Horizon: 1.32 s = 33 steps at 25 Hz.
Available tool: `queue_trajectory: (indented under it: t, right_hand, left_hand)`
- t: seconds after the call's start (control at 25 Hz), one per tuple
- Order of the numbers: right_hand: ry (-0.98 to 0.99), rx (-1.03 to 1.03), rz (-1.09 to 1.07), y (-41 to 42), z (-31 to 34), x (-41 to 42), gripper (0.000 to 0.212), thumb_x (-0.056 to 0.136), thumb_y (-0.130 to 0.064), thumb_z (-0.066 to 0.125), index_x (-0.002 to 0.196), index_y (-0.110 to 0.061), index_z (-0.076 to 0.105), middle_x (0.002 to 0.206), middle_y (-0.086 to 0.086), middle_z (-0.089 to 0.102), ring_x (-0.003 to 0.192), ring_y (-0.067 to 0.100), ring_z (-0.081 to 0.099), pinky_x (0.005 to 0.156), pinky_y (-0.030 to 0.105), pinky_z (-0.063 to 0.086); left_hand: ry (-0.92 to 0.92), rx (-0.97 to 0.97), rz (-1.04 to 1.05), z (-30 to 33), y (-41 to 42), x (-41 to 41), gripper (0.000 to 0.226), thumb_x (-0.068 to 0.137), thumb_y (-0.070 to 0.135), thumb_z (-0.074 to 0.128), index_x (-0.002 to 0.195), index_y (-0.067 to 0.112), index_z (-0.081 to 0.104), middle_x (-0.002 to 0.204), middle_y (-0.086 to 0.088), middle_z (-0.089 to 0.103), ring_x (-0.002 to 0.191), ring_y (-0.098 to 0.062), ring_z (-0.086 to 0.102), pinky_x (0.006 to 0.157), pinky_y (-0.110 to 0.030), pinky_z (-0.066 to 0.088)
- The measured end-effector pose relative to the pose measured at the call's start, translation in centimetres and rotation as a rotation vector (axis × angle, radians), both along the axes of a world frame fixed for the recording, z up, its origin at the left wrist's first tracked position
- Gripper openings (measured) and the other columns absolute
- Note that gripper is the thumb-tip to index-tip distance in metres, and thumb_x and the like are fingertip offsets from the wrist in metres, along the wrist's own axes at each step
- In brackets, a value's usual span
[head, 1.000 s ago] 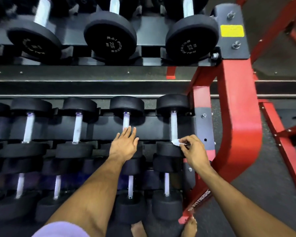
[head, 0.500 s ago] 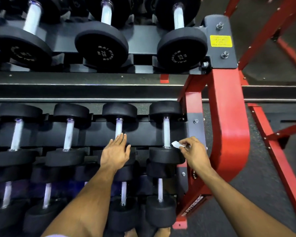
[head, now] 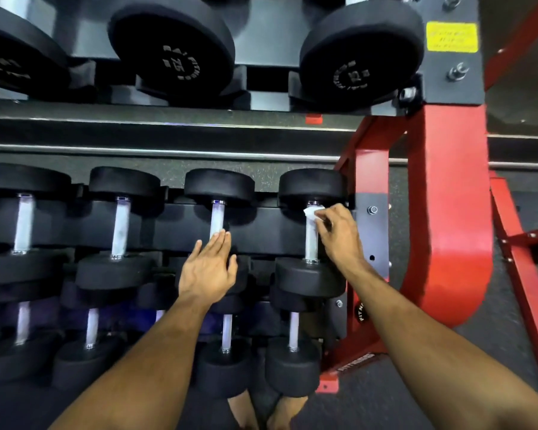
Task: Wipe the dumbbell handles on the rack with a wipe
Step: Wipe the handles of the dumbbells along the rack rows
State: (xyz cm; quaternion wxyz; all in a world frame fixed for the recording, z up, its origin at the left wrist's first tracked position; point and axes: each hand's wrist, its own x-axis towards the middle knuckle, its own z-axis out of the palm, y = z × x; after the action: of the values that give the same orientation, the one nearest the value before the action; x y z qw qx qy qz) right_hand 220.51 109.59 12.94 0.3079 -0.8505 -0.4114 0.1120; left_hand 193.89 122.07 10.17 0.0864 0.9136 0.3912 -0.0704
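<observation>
So the right hand (head: 339,234) pinches a white wipe (head: 312,211) against the top of the end dumbbell's handle (head: 310,240), while the left hand (head: 207,271) rests flat, fingers straight, on the next dumbbell (head: 219,218).

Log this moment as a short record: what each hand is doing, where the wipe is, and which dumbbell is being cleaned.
right hand: the right hand pinches the wipe
wipe position: at the far end of the handle, just under the far weight head
dumbbell being cleaned: the rightmost dumbbell on the middle shelf, next to the red frame
left hand: the left hand rests with straight fingers on the neighbouring dumbbell, holding nothing
other handles: three more on this shelf lie to the left, untouched by the wipe
</observation>
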Motion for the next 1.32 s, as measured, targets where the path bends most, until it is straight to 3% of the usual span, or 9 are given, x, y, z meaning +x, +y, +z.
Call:
queue_trajectory:
  t: [0.24,0.44,0.52,0.76,0.92,1.08,1.16,1.32]
  right_hand:
    - [-0.065,-0.068,0.072,0.4,-3.3,0.1,0.014,0.085,-0.007,0.066,0.099,-0.008,0.070,0.088,0.009,0.063,0.086,0.028,0.052,0.081,0.031,0.039]
    - [0.088,-0.283,0.250,-0.8,-2.1,-0.8,0.015,0.072,-0.006,0.067,0.085,-0.014,0.069,0.079,-0.013,0.055,0.080,0.025,0.056,0.074,0.032,0.046]
    - [0.139,-0.370,0.287,-0.9,-1.6,-0.7,0.015,0.072,-0.007,0.067,0.085,-0.014,0.070,0.081,-0.009,0.061,0.083,0.024,0.061,0.074,0.031,0.049]
    - [-0.115,-0.305,0.250,2.5,-1.2,1.5,0.022,0.089,-0.013,0.056,0.107,-0.016,0.068,0.097,0.006,0.062,0.094,0.029,0.054,0.079,0.039,0.050]
    - [-0.139,-0.287,0.247,2.5,-1.2,1.4,0.026,0.092,-0.014,0.056,0.115,-0.014,0.068,0.105,0.010,0.062,0.095,0.032,0.053,0.078,0.039,0.051]
    - [0.036,-0.400,0.441,-0.8,-1.9,0.7,0.021,0.087,-0.015,0.065,0.107,-0.015,0.072,0.095,0.000,0.060,0.092,0.026,0.061,0.078,0.028,0.046]
    - [0.149,-0.448,0.443,-1.5,-1.9,0.5,0.022,0.085,-0.014,0.070,0.106,-0.016,0.074,0.099,-0.001,0.064,0.095,0.020,0.064,0.083,0.022,0.044]
    - [0.114,-0.425,0.387,-0.8,-2.1,0.8,0.024,0.084,-0.015,0.070,0.107,-0.019,0.073,0.108,0.002,0.065,0.098,0.022,0.064,0.088,0.029,0.049]
  left_hand:
    - [-0.021,0.033,0.001,-0.5,0.1,0.1,0.068,0.095,0.042,0.020,0.150,0.008,0.045,0.153,-0.004,0.047,0.143,-0.012,0.041,0.121,-0.041,0.028]
    - [-0.012,0.031,0.000,-0.4,0.1,0.1,0.069,0.095,0.043,0.018,0.150,0.009,0.043,0.154,-0.003,0.046,0.144,-0.011,0.039,0.122,-0.040,0.026]
    - [-0.012,0.025,0.002,-0.3,0.1,0.1,0.070,0.095,0.043,0.018,0.151,0.009,0.042,0.155,-0.003,0.045,0.145,-0.011,0.038,0.122,-0.040,0.026]
    - [-0.017,0.032,0.008,-0.2,-0.1,0.1,0.068,0.095,0.042,0.021,0.149,0.008,0.045,0.152,-0.004,0.048,0.143,-0.011,0.042,0.121,-0.040,0.028]
    - [-0.017,0.034,0.011,-0.3,-0.1,0.0,0.068,0.095,0.042,0.021,0.149,0.008,0.045,0.152,-0.004,0.048,0.143,-0.011,0.041,0.121,-0.039,0.027]
    - [-0.009,0.026,0.012,-0.2,-0.1,0.1,0.069,0.095,0.042,0.019,0.151,0.009,0.042,0.154,-0.004,0.045,0.144,-0.011,0.039,0.122,-0.039,0.025]
    - [-0.011,0.023,0.017,-0.1,-0.1,0.0,0.069,0.095,0.043,0.018,0.151,0.009,0.041,0.154,-0.004,0.045,0.144,-0.011,0.039,0.123,-0.039,0.025]
    - [-0.017,0.020,0.020,-0.2,-0.2,0.1,0.069,0.095,0.042,0.019,0.150,0.009,0.043,0.153,-0.004,0.046,0.144,-0.011,0.040,0.122,-0.039,0.026]
